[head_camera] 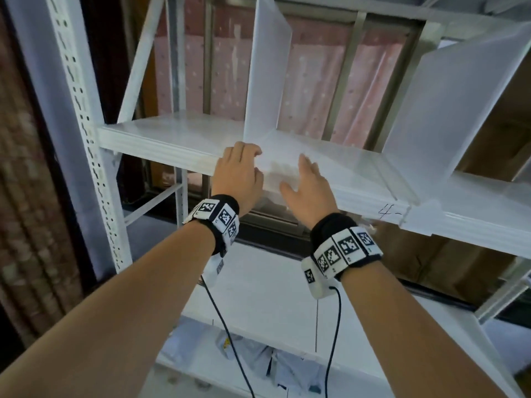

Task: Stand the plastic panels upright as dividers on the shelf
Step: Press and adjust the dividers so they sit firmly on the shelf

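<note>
A frosted plastic panel (339,168) lies flat on the white shelf board (161,139), its front edge overhanging the board. My left hand (238,173) curls its fingers over the panel's front left corner. My right hand (309,188) grips the front edge just to the right, and some fingers show blurred through the plastic. One frosted panel (267,76) stands upright right behind my left hand. Another upright panel (448,110) stands at the flat panel's right end, leaning right in this view.
A perforated white upright post (83,116) frames the shelf on the left. A lower shelf board (258,300) sits below my wrists, with folded clothes (275,363) beneath it. Cardboard boxes (494,145) stand behind the shelf at the right. Cables hang from my wristbands.
</note>
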Demonstrator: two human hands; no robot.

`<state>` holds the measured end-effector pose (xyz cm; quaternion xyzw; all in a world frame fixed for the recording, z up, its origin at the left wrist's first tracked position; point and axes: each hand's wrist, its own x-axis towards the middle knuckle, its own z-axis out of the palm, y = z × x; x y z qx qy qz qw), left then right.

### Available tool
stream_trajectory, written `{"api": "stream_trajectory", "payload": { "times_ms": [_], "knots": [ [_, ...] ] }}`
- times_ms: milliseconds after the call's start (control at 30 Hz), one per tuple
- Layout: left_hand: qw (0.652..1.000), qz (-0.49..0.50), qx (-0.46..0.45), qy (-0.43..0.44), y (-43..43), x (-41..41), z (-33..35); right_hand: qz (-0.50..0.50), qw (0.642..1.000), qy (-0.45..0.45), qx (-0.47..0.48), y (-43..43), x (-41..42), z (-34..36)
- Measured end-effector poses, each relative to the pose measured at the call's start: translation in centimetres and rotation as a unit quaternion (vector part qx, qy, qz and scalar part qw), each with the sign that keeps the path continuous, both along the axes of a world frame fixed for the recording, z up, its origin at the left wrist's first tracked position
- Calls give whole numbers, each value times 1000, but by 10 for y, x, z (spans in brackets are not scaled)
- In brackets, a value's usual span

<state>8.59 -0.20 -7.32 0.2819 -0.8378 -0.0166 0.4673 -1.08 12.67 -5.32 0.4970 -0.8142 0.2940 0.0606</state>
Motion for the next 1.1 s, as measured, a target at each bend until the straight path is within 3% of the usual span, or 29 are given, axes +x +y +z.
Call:
{"api": "stream_trajectory", "payload": {
  "times_ms": [167, 267, 433, 733, 933, 1100],
  "knots": [
    [983, 118, 141, 21, -53, 48, -17, -5, 982, 149, 117, -47, 10, -2],
    [968, 131, 213, -21, -81, 68, -32, 12, 975, 181, 125, -70, 14, 0],
    [971, 125, 191, -70, -109, 78, -40, 15, 979, 182, 92, -94, 8, -1],
    [956, 113, 241, -128, -127, 83, -39, 9, 972, 226, 62, -96, 2, -7],
    [953, 113, 239, -149, -126, 87, -34, 90, 983, 109, 117, -84, -27, 17],
    [958, 122, 207, -156, -103, 67, -38, 53, 971, 206, 113, -94, -16, 6]
  ]
}}
